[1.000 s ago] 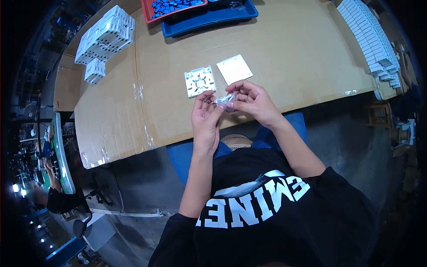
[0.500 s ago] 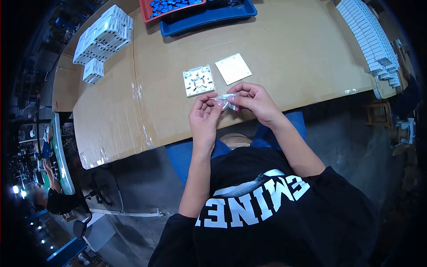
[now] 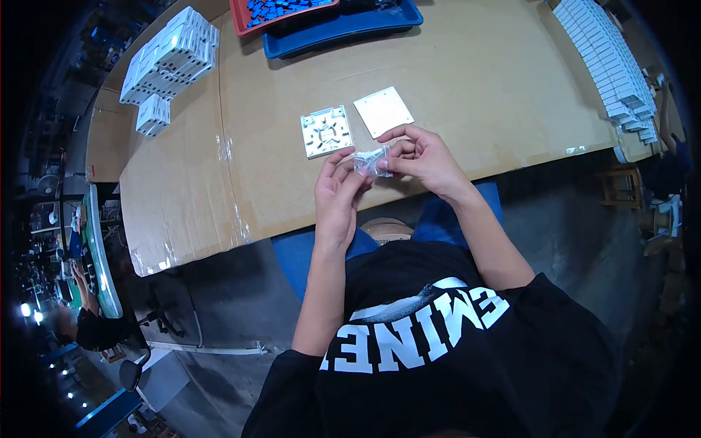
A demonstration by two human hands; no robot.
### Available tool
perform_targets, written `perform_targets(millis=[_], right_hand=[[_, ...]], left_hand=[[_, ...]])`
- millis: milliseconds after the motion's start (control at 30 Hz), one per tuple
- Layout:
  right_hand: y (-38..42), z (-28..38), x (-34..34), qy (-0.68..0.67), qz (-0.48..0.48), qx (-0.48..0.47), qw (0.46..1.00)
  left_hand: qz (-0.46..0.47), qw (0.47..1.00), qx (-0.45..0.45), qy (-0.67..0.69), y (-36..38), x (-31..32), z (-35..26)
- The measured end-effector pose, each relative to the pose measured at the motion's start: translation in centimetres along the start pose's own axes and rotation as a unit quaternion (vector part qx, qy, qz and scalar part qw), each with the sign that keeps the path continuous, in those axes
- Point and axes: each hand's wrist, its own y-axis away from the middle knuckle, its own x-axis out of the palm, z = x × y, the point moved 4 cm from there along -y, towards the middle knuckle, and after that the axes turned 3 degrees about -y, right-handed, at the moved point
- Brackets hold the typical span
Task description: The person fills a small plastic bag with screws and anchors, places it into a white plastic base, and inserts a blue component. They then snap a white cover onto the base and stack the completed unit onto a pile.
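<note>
A small clear plastic bag (image 3: 372,162) with whitish and grey small parts inside is pinched between both hands above the table's near edge. My left hand (image 3: 337,191) grips its left side, thumb over the front. On the right side, my right hand (image 3: 423,164) holds it between thumb and fingers. Just beyond my left hand lies a white square plastic box base (image 3: 326,132) with slots and a ring-shaped middle, its inside facing up. A plain white square cover (image 3: 383,112) rests to its right, beyond my right hand.
White boxes are stacked at the table's far left (image 3: 171,58), and long rows of white boxes (image 3: 606,62) line the right edge. A red tray (image 3: 252,28) of blue pieces and a blue tray (image 3: 343,42) stand at the back. Another person's arm (image 3: 86,292) shows at far left.
The bag has been spread flatter between my hands, so more of its contents shows. My right hand has shifted slightly to the right with its fingers raised a little.
</note>
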Motion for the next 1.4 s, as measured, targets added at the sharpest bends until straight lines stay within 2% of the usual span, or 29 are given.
perform_targets(millis=[67,100,167,200,267,300,367,400,467,700,767,800,867,900,967,1100,1167,1233,1300,1367,1400], right_hand=[[0.1,-0.1,0.1,-0.023,0.016,-0.002,1.000],[0.1,-0.3,0.2,-0.032,0.028,0.000,0.999],[0.1,-0.4,0.4,-0.042,0.040,0.003,0.998],[0.0,-0.4,0.5,-0.042,0.051,-0.007,0.998],[0.0,-0.3,0.7,-0.042,0.062,-0.015,0.997],[0.1,-0.1,0.7,-0.052,0.065,-0.012,0.996],[0.1,-0.1,0.8,-0.062,0.067,-0.007,0.996],[0.0,-0.2,0.7,-0.065,0.047,-0.022,0.997],[-0.1,-0.2,0.7,-0.068,0.029,-0.037,0.997],[0.0,-0.1,0.3,0.007,0.026,-0.058,0.998],[0.1,-0.2,0.3,0.026,0.025,-0.064,0.997],[0.1,-0.3,0.4,0.027,0.022,-0.067,0.997],[0.0,-0.3,0.5,0.030,0.020,-0.070,0.997],[0.0,-0.3,0.4,0.069,0.009,-0.071,0.995],[-0.3,-0.2,0.6,0.110,0.002,-0.075,0.991],[-1.6,0.5,1.4,0.152,-0.003,-0.113,0.982],[-3.3,0.7,1.6,0.174,-0.008,-0.130,0.976],[-5.0,2.0,2.4,0.294,-0.033,-0.255,0.921],[-6.4,2.5,3.2,0.301,-0.042,-0.284,0.909],[-8.2,1.7,3.3,0.364,-0.052,-0.257,0.894],[-8.4,1.6,3.7,0.379,-0.059,-0.245,0.890]], left_hand=[[0.023,0.994,-0.017,-0.105,0.2,0.5,-0.2],[0.022,0.994,-0.017,-0.105,0.2,0.6,-0.3],[0.016,0.995,-0.082,0.061,0.3,0.9,0.0],[0.016,0.995,-0.082,0.061,0.5,1.3,-0.1],[0.012,0.974,-0.136,0.183,1.1,2.1,0.0],[0.013,0.974,-0.135,0.183,1.0,2.0,0.2],[0.009,0.998,-0.031,0.053,0.6,1.2,0.1],[0.008,0.998,-0.032,0.053,0.4,0.9,0.3],[-0.047,0.989,0.046,-0.134,0.1,-0.1,-0.4],[-0.021,0.986,0.063,-0.153,0.5,0.9,-1.7],[-0.014,0.965,0.102,-0.241,0.2,-0.4,-1.6],[-0.014,0.965,0.102,-0.240,0.2,-0.5,-1.6],[-0.031,0.901,0.165,-0.400,0.6,-0.4,-2.3],[-0.033,0.901,0.166,-0.399,0.7,-0.3,-2.6],[-0.043,0.811,0.257,-0.524,1.1,0.6,-3.6],[-0.039,0.834,0.270,-0.480,0.0,-0.2,-4.3],[-0.057,0.805,0.274,-0.524,-1.0,-0.7,-5.7],[-0.047,0.809,0.267,-0.522,-2.5,-1.1,-7.7],[-0.020,0.698,0.330,-0.636,-3.7,-1.4,-9.2],[-0.023,0.687,0.339,-0.643,-5.2,-2.3,-9.9],[-0.003,0.651,0.348,-0.674,-5.6,-2.4,-10.1]])
